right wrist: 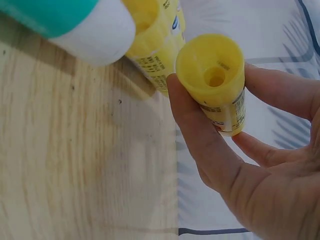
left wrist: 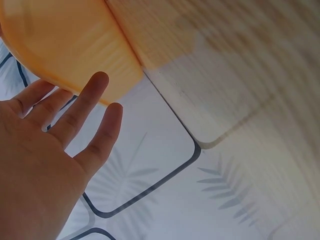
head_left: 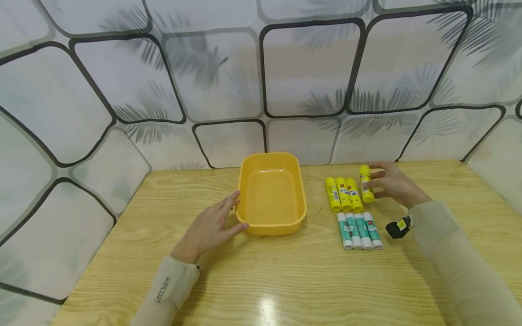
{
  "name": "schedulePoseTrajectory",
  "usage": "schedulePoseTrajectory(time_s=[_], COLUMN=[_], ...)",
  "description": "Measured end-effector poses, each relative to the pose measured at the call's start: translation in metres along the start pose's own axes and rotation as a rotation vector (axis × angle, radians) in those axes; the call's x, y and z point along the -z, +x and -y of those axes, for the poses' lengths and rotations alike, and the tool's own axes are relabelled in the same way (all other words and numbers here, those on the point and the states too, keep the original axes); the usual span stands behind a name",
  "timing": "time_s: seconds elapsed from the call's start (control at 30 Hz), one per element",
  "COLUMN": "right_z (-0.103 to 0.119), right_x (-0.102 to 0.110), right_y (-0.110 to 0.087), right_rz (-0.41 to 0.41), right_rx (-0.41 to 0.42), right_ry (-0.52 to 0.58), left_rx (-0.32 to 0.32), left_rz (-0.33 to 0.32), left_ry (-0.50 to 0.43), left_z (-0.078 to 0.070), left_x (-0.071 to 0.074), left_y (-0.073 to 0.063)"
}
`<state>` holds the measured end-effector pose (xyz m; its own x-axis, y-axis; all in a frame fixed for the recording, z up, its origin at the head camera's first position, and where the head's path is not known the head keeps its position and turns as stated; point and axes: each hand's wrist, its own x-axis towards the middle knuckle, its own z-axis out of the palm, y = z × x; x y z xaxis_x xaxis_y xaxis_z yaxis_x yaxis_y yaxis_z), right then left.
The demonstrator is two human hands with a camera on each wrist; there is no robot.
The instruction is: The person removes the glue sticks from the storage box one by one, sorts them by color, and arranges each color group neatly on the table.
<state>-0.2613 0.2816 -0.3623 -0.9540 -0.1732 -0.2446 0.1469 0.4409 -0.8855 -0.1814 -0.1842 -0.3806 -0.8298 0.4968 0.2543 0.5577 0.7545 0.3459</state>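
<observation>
A yellow glue stick is pinched between the thumb and fingers of my right hand. In the right wrist view its hollow base faces the camera. Left of it, three more yellow glue sticks lie side by side on the table. Nearer to me is a row of several white-and-green glue sticks. My left hand is at the near left corner of a yellow plastic basin, fingers spread and fairly straight along its rim. Nothing lies inside the basin.
The wood-grain table meets a patterned wall covering right behind the basin and glue sticks. Another patterned panel borders the table at the left. A small black device hangs at the right cuff.
</observation>
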Motion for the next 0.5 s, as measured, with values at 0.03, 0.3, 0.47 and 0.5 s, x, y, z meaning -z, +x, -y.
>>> schedulePoseTrajectory(time_s=[0.03, 0.3, 0.47, 0.5], right_z=[-0.001, -0.011, -0.016, -0.016], right_x=[0.000, -0.002, -0.003, -0.004], right_y=[0.000, 0.000, -0.001, -0.001], right_rz=[-0.001, 0.014, 0.028, 0.030], right_rx=[-0.002, -0.004, -0.003, -0.006], right_ry=[0.002, -0.012, -0.033, -0.042], left_rx=[0.001, 0.013, 0.005, 0.005], left_rz=[0.001, 0.008, 0.006, 0.006], left_ry=[-0.001, -0.002, 0.002, 0.004], left_z=[0.000, -0.001, 0.000, 0.000], left_x=[0.000, 0.001, 0.000, 0.000], left_y=[0.000, 0.000, 0.000, -0.001])
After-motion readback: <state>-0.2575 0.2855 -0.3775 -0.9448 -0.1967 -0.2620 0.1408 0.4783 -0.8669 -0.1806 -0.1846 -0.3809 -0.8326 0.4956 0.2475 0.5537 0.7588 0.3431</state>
